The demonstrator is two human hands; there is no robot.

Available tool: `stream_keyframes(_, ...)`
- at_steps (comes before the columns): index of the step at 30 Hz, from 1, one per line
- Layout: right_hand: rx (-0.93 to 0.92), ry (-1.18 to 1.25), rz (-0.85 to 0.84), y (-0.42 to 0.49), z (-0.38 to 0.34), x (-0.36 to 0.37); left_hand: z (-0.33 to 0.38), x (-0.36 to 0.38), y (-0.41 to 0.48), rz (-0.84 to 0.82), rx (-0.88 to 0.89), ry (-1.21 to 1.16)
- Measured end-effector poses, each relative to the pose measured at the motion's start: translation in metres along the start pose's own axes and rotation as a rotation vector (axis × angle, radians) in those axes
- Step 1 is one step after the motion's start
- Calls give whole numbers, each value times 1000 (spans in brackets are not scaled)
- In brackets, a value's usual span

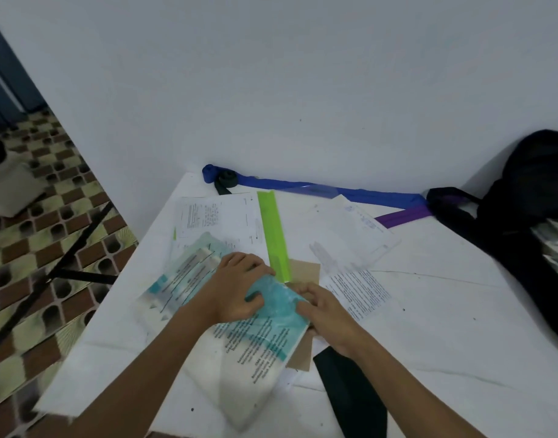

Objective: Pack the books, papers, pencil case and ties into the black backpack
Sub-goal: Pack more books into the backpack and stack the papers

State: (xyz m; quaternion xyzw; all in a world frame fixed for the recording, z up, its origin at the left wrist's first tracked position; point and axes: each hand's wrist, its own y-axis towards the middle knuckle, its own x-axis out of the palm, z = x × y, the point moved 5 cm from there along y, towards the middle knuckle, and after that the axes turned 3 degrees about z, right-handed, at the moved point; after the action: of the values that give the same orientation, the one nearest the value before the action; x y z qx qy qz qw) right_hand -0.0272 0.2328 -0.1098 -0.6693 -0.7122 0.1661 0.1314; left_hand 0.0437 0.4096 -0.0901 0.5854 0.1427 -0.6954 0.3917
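A teal-and-white book (255,346) lies on the white table (445,327), over a second similar book (183,279). My left hand (239,286) grips the top book's far edge, fingers curled over it. At the book's right corner my right hand (322,311) pinches the edge. Loose printed papers (350,235) and a lime-green strip (274,235) spread behind. A blue tie (303,186), a purple tie (404,216) and a dark rolled tie (225,180) lie by the wall. The black backpack (530,203) sits at the right.
Brown cardboard (304,270) pokes out under the books. A dark green tie (350,393) hangs over the table's near edge. The white wall stands right behind the table. Patterned floor tiles and a black table leg (66,257) show at the left.
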Motion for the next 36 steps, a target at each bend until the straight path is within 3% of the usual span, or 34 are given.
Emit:
stream_keyframes(6, 5, 104, 64, -15, -7, -52, -22, 3, -15, 214, -262, -82)
stream_keyframes(11, -30, 384, 157, -28, -2, -94, -42, 12, -34, 354, -700, -236)
stream_keyframes(14, -25, 583, 187, -31, 6, -105, -35, 17, -36, 457, -895, -553)
stream_keyframes(18, -13, 785, 209, -33, 13, -102, -13, 24, -19, 543, -1093, -1253)
stream_keyframes(20, -16, 812, 216, -34, 16, -99, 0, 30, -3, 424, -1056, -1603)
stream_keyframes(23, 9, 683, 236, -36, 18, -96, 17, 23, 14, 281, -887, -1663)
stream_keyframes(26, 38, 147, 395, -43, 11, -96, 24, 2, 28, 289, -781, -1591)
stream_keyframes(29, -79, -242, 437, -48, -17, -86, 39, -27, 46, 314, -680, -1538)
stream_keyframes(31, -198, -277, 377, -54, -45, -72, 58, -45, 57, 320, -577, -1471)
stream_keyframes(36, -336, 30, 157, -63, -97, -52, 122, -57, 68, 177, -301, -1331)
